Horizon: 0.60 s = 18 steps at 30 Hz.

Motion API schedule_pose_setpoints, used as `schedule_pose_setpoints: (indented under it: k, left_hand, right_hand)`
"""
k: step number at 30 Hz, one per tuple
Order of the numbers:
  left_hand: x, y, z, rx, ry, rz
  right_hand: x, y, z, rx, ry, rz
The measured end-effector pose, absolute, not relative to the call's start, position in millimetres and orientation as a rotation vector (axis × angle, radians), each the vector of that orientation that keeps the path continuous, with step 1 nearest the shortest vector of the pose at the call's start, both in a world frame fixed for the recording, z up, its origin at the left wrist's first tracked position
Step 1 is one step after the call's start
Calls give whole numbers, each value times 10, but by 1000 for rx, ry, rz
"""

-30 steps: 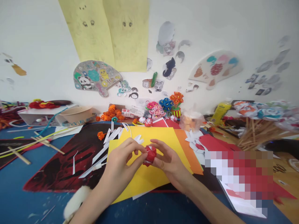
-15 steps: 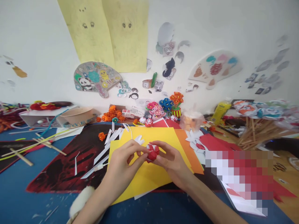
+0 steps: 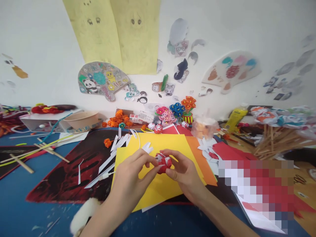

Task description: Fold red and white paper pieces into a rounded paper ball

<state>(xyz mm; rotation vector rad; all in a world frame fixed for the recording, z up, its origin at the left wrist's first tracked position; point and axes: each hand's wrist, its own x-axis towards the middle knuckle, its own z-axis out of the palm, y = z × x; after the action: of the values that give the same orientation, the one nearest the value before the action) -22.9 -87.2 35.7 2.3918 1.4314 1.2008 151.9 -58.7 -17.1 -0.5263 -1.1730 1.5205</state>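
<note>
A small red-and-white folded paper ball (image 3: 164,163) is held between my two hands, above the yellow paper (image 3: 153,197). My left hand (image 3: 137,174) pinches its left side between thumb and forefinger. Around its right side curl the fingers and thumb of my right hand (image 3: 186,172). The side of the ball facing the right palm is partly hidden. White paper strips (image 3: 116,151) lie left of the yellow sheet, and a white cut piece (image 3: 147,147) rests on its upper part.
Orange paper (image 3: 206,166) sticks out on the right, by white and red paper pieces (image 3: 206,148). A cup in plastic (image 3: 204,126), pots of craft flowers (image 3: 187,115) and a yellow bottle (image 3: 236,117) line the back. Wooden sticks (image 3: 22,163) lie left.
The paper ball has turned between my fingers, so more white folds face me. Both hands stay in nearly the same place; the whole view has shifted slightly.
</note>
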Motion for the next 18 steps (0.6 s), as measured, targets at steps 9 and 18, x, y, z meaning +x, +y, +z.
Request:
schedule_pose_setpoints:
  k: [9,18]
  left_hand:
    - [-239,-868,353,2388,1423,1181]
    - [-239,-853,351,2406,1390,1151]
  right_hand:
    - [1531,-581,-181,-510,-1191,1500]
    - [1547,-567,-191,-484,-1206,1510]
